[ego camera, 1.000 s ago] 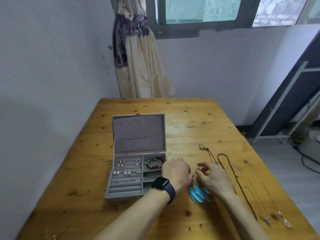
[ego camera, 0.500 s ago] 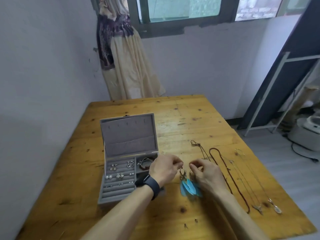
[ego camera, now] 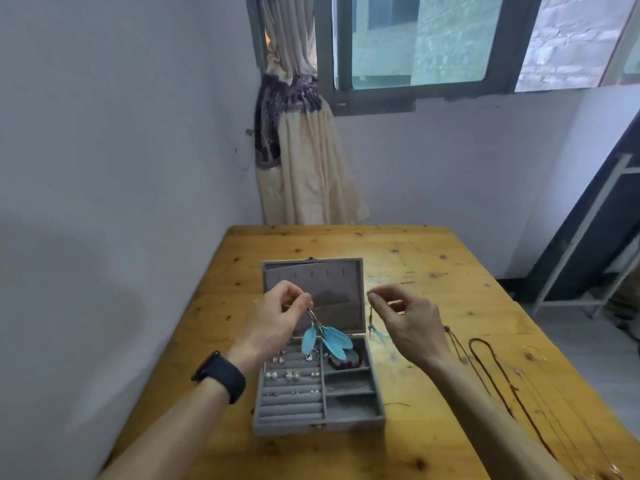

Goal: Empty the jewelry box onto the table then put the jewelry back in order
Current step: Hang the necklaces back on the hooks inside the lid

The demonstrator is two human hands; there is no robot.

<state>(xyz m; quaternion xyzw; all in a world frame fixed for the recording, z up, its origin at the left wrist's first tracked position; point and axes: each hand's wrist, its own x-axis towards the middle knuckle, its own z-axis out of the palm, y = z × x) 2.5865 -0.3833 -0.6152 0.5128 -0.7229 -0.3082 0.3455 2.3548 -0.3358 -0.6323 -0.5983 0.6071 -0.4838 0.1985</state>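
1. The box (ego camera: 318,426) stood open on the table (ego camera: 433,271), with its lid (ego camera: 332,277) upright along its far side.
2. The left hand (ego camera: 277,323) was raised above the box. Thumb and forefinger pinched the metal top of a blue feather earring (ego camera: 327,337), and the other fingers were curled in.
3. The feathers hung over the rear compartments of the box. Whether they touched the contents could not be determined.
4. The right hand (ego camera: 405,327) was raised just right of the box, level with the lid. Thumb and forefinger were closed on the thin wire of a second earring (ego camera: 376,333), and the remaining fingers were loosely bent. Only the hook and a sliver of blue showed beside the palm.
5. Inside the box, the left section of padded rolls held small studs (ego camera: 294,374) in its rear rows.
6. The rear compartment of the box's right section held a dark bracelet (ego camera: 348,363), partly hidden behind the feathers.
7. Several necklaces (ego camera: 491,372) lay stretched out on the table to the right of the box, well apart from it.
8. A black watch (ego camera: 221,375) sat on the left wrist, left of the box.
9. Beyond the box, a tied curtain (ego camera: 304,168) hung beside a window (ego camera: 415,39).
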